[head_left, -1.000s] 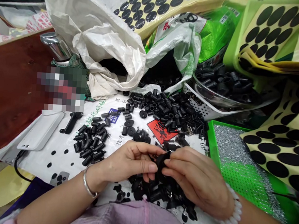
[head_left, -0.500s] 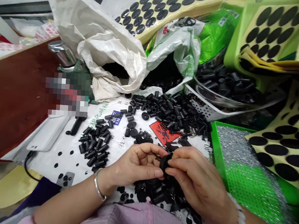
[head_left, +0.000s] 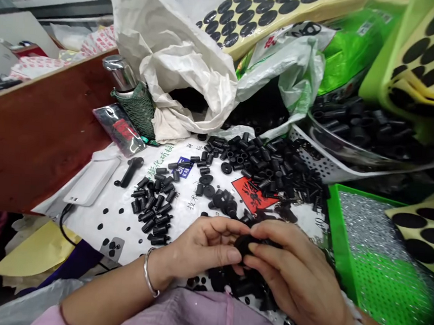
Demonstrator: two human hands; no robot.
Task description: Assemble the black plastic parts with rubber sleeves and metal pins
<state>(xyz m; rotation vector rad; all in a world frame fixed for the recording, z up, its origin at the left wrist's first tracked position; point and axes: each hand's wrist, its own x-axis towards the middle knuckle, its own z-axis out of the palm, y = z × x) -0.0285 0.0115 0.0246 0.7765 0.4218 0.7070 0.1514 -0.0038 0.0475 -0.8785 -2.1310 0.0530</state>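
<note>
A round black disc [head_left: 244, 244] is pinched between my two hands, low over the work surface. My left hand [head_left: 211, 246] grips its left edge with thumb and fingers. On the other side, the thumb and fingertips of my right hand [head_left: 287, 266] press against it, hiding much of the piece. Beneath both hands lies a heap of black parts [head_left: 245, 286], mostly covered. Beyond them are several loose black discs [head_left: 222, 200], a pile of short black tubes [head_left: 265, 158] and a smaller group of black capped cylinders [head_left: 154, 205].
A white phone-like slab [head_left: 93, 181] with a cable lies left, near a black handled piece [head_left: 130, 171]. Open sacks [head_left: 194, 57] stand at the back. On the right are a green tray [head_left: 344, 250], a white perforated basket [head_left: 314, 157] and sheets of black round stickers [head_left: 421, 221].
The camera view has turned left, so the surroundings sit further right. Both hands stay on the disc, which now lies flatter, and the right fingers have shifted over its top.
</note>
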